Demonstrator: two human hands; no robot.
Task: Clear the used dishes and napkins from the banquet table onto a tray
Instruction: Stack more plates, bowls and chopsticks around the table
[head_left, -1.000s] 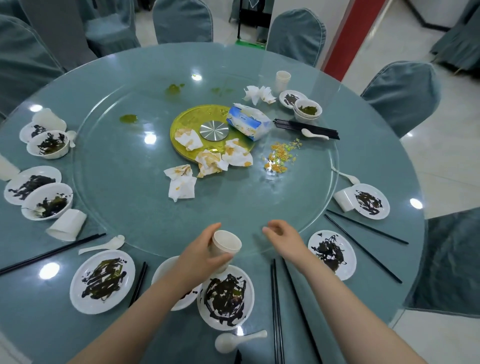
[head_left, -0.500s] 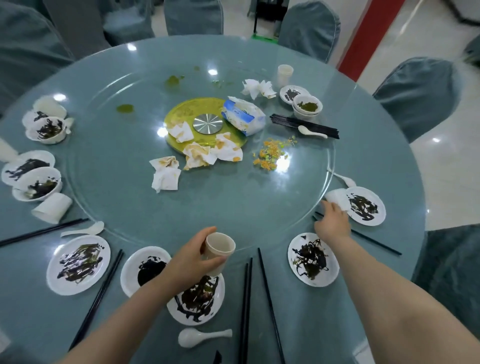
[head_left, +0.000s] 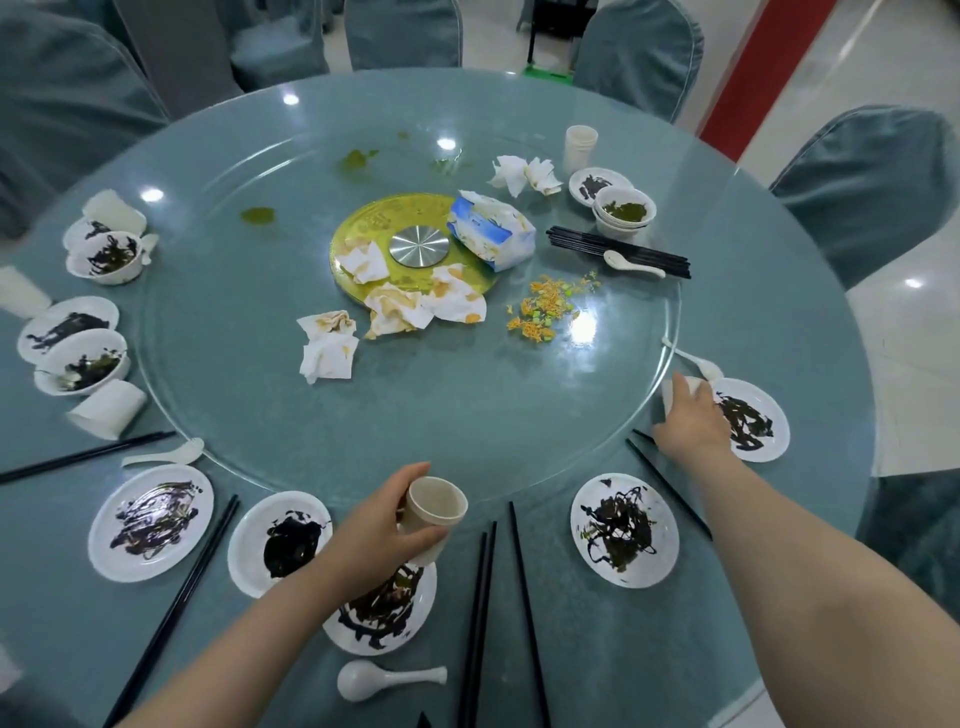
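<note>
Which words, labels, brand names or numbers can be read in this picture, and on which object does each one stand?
None can be read.
Tissue pack: blue and white print on the wrapper, too blurred to read.
Gold disc at the centre of the turntable: faint embossed pattern, no legible characters.
Paper cup in the left hand: plain, no print.
Plates, bowls, spoons and chopsticks: no markings visible.
</note>
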